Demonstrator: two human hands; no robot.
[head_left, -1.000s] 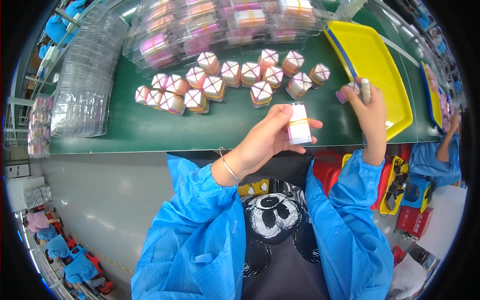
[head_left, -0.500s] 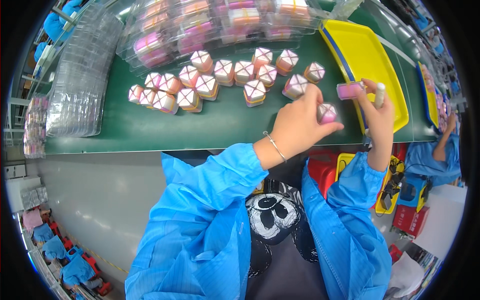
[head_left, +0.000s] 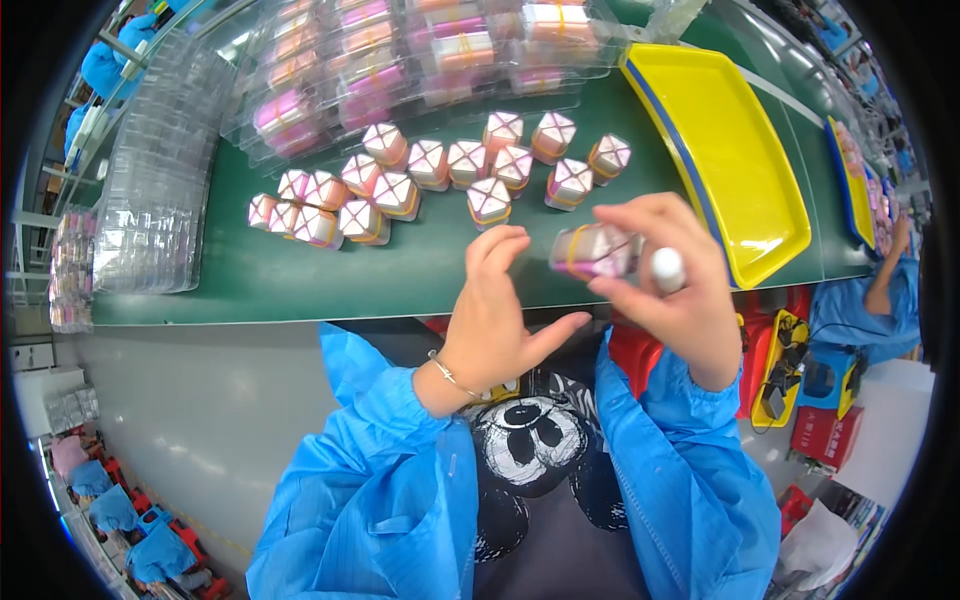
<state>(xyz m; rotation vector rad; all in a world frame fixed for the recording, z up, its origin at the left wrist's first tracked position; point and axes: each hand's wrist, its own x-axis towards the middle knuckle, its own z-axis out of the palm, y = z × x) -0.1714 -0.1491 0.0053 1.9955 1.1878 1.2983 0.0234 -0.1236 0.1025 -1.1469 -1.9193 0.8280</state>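
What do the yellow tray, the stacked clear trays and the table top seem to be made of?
Yellow tray: probably moulded plastic, smooth and slightly glossy, with an even colour and a rounded raised rim. Clear trays: thin transparent plastic, shiny; the light glints on their formed ridges. Table top: a matte green sheet, perhaps rubber or vinyl; the look leaves this open.

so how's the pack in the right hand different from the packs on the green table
The held pack is up off the table in the right hand, lying sideways; the table packs rest in a cluster on the green table, crossed bands facing up. It is alone; they are many. All are small, pinkish and banded.
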